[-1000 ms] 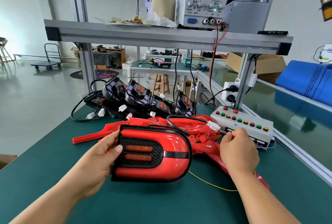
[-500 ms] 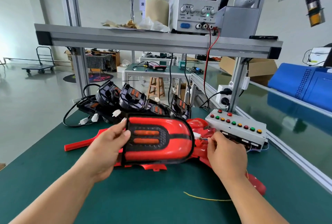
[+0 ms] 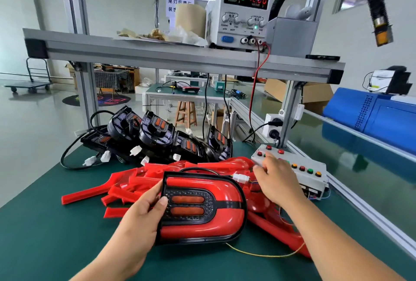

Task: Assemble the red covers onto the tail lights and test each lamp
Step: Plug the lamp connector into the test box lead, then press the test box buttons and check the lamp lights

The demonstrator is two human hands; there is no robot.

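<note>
Low in the frame, your left hand [image 3: 144,211] grips the covered tail light [image 3: 202,213] by its left edge, thumb laid on the black grille and fingers curled behind. It holds the lamp just above the green mat [image 3: 56,235] at bottom centre, a little lower and nearer to you than half a second ago. A thin yellow wire [image 3: 258,254] trails on the mat under its lower right corner.

The real change is at centre right. Your right hand [image 3: 276,181], which a moment ago was pinching at the plug by the lamp's right end, has let go and gone forward. It now holds nothing, its fingers loosely extended onto the near left corner of the button box [image 3: 310,179]. Whether a fingertip is pressing a button cannot be told from here. The white connector [image 3: 240,177] lies free at the lamp's upper right corner, coloured leads running from it toward the box. That reads as the plug being mated and this lamp passing from assembly to testing.

The two amber strips in the lamp look unlit. Behind it the loose red covers [image 3: 135,181] lie heaped across mid-frame, and beyond them, centre left, the bare black tail lights [image 3: 157,132] wait in a row with their plugs hanging.

On the shelf at upper centre the power supply [image 3: 243,10] shows 0.000 on its current display, so the lamp is probably drawing nothing yet.
</note>
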